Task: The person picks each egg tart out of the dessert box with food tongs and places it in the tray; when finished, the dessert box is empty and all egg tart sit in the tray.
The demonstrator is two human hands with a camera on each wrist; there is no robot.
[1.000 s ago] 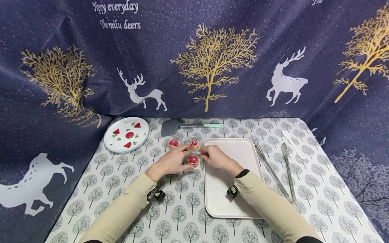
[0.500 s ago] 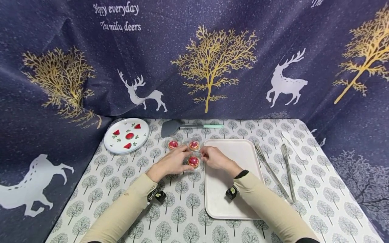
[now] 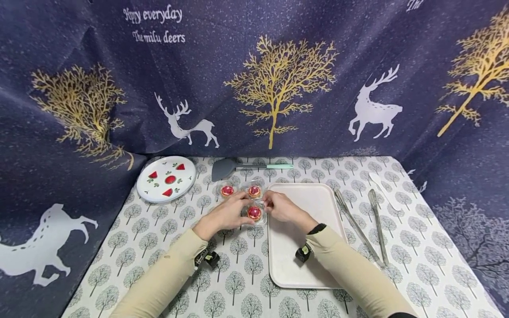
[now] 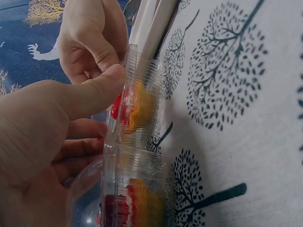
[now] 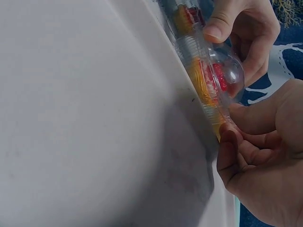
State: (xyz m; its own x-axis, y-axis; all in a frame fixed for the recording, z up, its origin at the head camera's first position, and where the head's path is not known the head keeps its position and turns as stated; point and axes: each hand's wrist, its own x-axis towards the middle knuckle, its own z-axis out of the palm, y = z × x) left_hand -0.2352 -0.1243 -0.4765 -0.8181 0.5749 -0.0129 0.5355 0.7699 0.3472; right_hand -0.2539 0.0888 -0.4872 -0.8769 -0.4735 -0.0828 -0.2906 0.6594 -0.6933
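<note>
A clear plastic pack (image 3: 260, 218) with domed lids lies left of the tray. Three tarts with red tops show in it: a near tart (image 3: 254, 213), a far tart (image 3: 254, 191) and a left tart (image 3: 227, 190). My left hand (image 3: 228, 211) reaches across the pack, covering part of it. In the left wrist view, its thumb (image 4: 102, 85) holds the pack's rim, with the other fingers behind. My right hand (image 3: 284, 207) pinches the pack's right edge between thumb and curled fingers, plain in the right wrist view, where a tart (image 5: 203, 82) shows beneath its dome.
The beige tray (image 3: 306, 265) sits under my right forearm. Metal tongs (image 3: 358, 227) and a white plastic utensil (image 3: 383, 190) lie to its right. Behind the pack lies a grey spatula (image 3: 224, 169); a watermelon-patterned plate (image 3: 184, 187) stands at the back left.
My right fingers look slightly more curled at the pack's edge than a second ago. Both hands otherwise stay in place, and the head view has tilted a little.
</note>
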